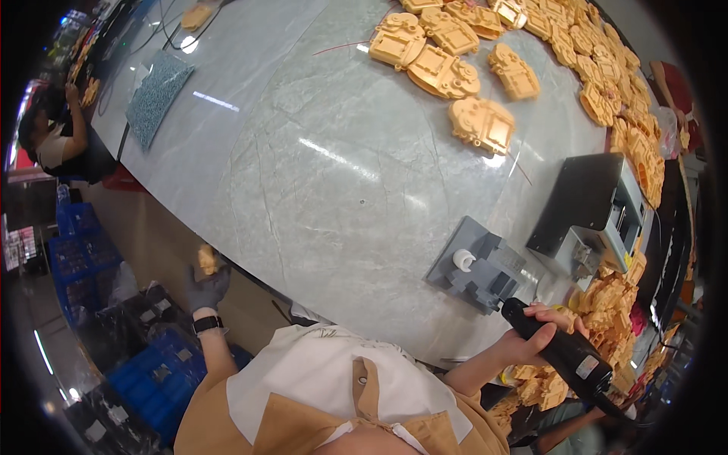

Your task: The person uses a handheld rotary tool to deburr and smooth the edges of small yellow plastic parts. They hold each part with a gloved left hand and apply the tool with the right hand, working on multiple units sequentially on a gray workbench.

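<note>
My left hand [207, 290], in a dark grey glove, is held out to the left, off the table's edge. Its fingers are closed on a small yellow-orange plastic part [207, 260]. On the right, my bare right hand [542, 330] is wrapped round a black electric screwdriver [569, 353]. The tool's bit points at the near right corner of a grey fixture [474, 265] on the table; whether it touches cannot be made out. A round white piece [463, 261] sits on the fixture. Several yellow-orange plastic housings [483, 123] lie beyond, away from both hands.
A grey-black box-shaped machine [588, 212] stands right of the fixture. Small yellow parts [607, 311] are heaped beside it, and more housings [591, 45] pile up far right. A bag of bluish pellets [158, 95] lies far left. Blue crates [83, 262] stand left, near another person [57, 140].
</note>
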The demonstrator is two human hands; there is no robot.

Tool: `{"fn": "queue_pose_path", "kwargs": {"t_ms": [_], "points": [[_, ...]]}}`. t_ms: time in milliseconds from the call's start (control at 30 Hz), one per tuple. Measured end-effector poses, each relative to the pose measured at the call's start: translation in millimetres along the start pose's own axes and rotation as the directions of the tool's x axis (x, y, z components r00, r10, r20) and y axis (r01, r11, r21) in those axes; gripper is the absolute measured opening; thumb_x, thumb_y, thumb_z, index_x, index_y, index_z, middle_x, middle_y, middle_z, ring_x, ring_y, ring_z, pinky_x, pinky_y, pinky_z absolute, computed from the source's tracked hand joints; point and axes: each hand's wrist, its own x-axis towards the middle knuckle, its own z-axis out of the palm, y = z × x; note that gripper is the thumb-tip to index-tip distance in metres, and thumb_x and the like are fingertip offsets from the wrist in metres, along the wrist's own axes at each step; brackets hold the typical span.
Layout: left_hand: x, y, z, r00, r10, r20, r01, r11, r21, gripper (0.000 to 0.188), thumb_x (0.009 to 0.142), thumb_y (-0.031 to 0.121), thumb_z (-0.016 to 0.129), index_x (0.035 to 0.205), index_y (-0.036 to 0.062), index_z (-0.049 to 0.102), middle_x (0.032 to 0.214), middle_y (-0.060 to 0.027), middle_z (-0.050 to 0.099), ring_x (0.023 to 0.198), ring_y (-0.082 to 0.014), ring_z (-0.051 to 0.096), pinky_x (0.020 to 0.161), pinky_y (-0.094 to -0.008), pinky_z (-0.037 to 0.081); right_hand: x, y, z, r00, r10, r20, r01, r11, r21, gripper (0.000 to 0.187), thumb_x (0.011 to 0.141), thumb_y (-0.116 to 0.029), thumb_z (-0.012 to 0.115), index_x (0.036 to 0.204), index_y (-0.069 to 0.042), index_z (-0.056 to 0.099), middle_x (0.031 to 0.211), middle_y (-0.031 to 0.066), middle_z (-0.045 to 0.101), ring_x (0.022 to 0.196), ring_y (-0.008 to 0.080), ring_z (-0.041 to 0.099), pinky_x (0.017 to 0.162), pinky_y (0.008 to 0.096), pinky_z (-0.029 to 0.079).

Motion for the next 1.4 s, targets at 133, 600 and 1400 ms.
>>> {"fn": "queue_pose_path", "kwargs": {"t_ms": [133, 600, 1400], "points": [[-24.5, 15.8, 117.2, 0.648, 0.637, 0.418, -0.75, 0.439, 0.494, 0.041, 0.081, 0.021, 0.052, 0.12, 0.0087, 0.045, 0.119, -0.0151, 0.047, 0.106, -0.0282, 0.047, 0.089, -0.0427, 0.04, -4.3, -1.7, 2.3, 0.997, -0.018, -0.074, 0.018, 1.0, -0.009, 0.052, 0.076, -0.008, 0.052, 0.121, -0.001, 0.026, 0.068, 0.0093, 0.049, 0.052, 0.0182, 0.049, 0.057, 0.0352, 0.045], [-87.7, -226.2, 480.7, -0.04, -0.73, 0.682, -0.511, -0.571, -0.642, 0.054, 0.074, 0.033, 0.063, 0.122, 0.0155, 0.046, 0.114, -0.0131, 0.052, 0.095, -0.0269, 0.056, 0.08, -0.0353, 0.047, -2.3, -7.0, 15.8, 0.983, -0.005, -0.185, 0.002, 1.0, -0.018, 0.047, 0.075, -0.004, 0.053, 0.115, 0.002, 0.03, 0.065, 0.0084, 0.049, 0.05, 0.0152, 0.048, 0.057, 0.032, 0.046], [-234.1, -295.9, 247.4, -0.382, -0.653, 0.655, -0.897, 0.091, -0.432, 0.078, 0.052, 0.029, 0.079, 0.122, 0.0148, 0.047, 0.098, -0.0099, 0.053, 0.086, -0.0269, 0.054, 0.074, -0.0366, 0.045, 0.8, 4.5, 9.7, 0.984, -0.04, -0.175, 0.048, 0.998, 0.04, 0.056, 0.076, -0.007, 0.057, 0.119, 0.004, 0.022, 0.066, 0.01, 0.048, 0.048, 0.0161, 0.048, 0.048, 0.0291, 0.048]]}}
